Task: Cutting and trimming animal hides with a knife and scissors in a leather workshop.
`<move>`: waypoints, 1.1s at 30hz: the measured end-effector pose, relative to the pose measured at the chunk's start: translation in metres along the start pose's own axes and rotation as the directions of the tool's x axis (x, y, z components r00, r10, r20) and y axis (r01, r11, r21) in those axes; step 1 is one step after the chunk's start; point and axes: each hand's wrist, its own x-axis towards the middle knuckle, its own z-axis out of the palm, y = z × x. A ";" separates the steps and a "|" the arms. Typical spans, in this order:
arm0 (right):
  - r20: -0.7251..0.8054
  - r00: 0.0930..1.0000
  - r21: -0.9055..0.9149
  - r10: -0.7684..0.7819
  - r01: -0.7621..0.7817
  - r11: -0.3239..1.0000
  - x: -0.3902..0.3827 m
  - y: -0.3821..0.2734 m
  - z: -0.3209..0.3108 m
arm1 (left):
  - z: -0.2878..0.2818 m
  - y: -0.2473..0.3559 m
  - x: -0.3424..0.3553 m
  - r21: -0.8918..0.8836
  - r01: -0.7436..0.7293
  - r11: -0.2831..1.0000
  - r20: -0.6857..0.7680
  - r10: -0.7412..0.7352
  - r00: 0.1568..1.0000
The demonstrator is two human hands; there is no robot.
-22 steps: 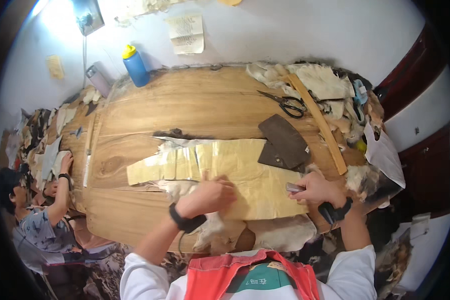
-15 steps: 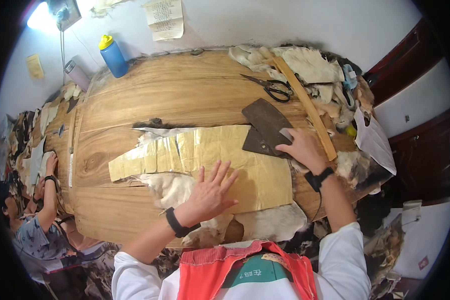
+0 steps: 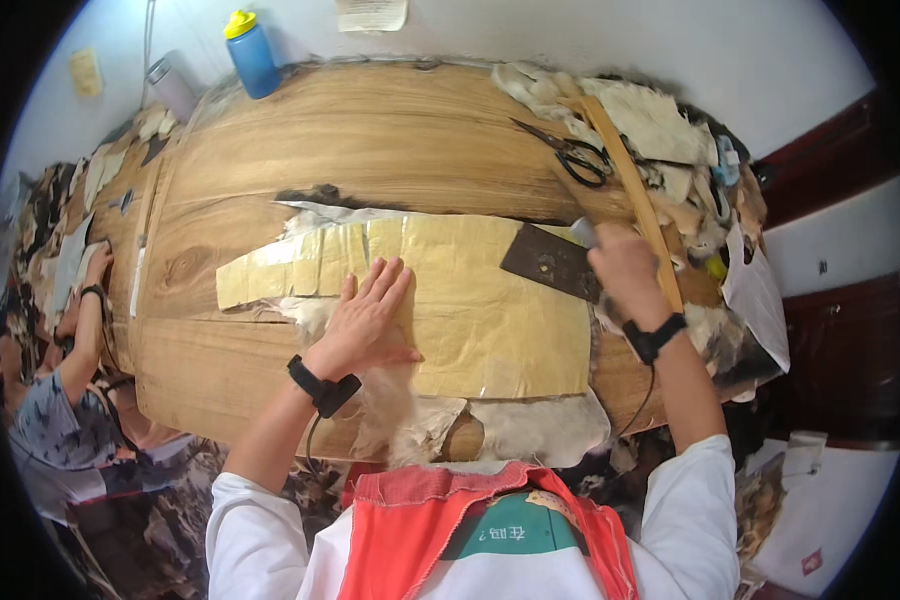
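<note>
My left hand (image 3: 360, 325) lies flat, fingers spread, on a long piece of yellow paper (image 3: 495, 330), which rests over pale fur hide (image 3: 530, 425). My right hand (image 3: 620, 265) is closed around a small silvery object (image 3: 582, 230) at the paper's upper right, beside a dark brown flat piece (image 3: 536, 257) with a round stud or hole. A blurred brown shape behind that hand is too smeared to make out. Black scissors (image 3: 575, 160) lie beyond, next to a long wooden strip (image 3: 630, 185).
The wooden table (image 3: 370, 130) carries a blue bottle (image 3: 252, 62) and a lilac flask (image 3: 170, 90) at the back left. Hide scraps (image 3: 660, 120) heap along its right end and left end. A co-worker's arm (image 3: 85, 340) works at the far left.
My left hand has shifted left along the paper. My right hand has moved onto the brown piece with the silvery object, and that piece has changed its angle, partly in a blur.
</note>
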 end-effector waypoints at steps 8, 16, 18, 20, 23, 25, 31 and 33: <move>0.303 0.807 0.773 0.506 -0.519 0.364 -0.027 0.004 -0.037 | 0.007 -0.012 -0.019 0.000 0.030 1.000 -0.090 -0.029 0.996; 0.716 0.686 0.698 0.131 -0.698 -0.163 -0.092 -0.101 0.019 | 0.004 -0.016 -0.023 -0.167 -0.007 0.986 -0.107 -0.011 0.994; 0.726 0.680 0.680 0.107 -0.732 0.043 -0.086 -0.102 0.018 | 0.002 -0.026 -0.023 -0.203 -0.017 0.979 -0.116 -0.007 0.993; 0.745 0.662 0.629 0.088 -0.739 0.240 -0.082 -0.093 0.023 | 0.003 -0.046 -0.023 -0.289 -0.048 0.956 -0.210 -0.015 0.978; 0.370 0.901 0.547 0.225 -0.407 0.731 -0.084 -0.062 0.019 | -0.014 -0.074 -0.022 -0.252 -0.118 0.961 -0.384 0.013 0.923; 0.378 0.874 0.435 0.305 -0.459 0.775 -0.078 -0.047 -0.004 | -0.034 -0.083 -0.005 -0.175 -0.027 0.984 -0.317 -0.031 0.948; 0.278 0.912 0.431 0.303 -0.400 0.809 -0.112 -0.047 0.022 | -0.044 -0.145 0.034 0.004 -0.025 1.000 -0.209 0.025 0.978; 0.172 0.944 0.528 0.281 -0.329 0.783 -0.123 -0.055 0.037 | -0.050 -0.140 0.052 -0.013 -0.036 0.999 -0.195 0.033 0.980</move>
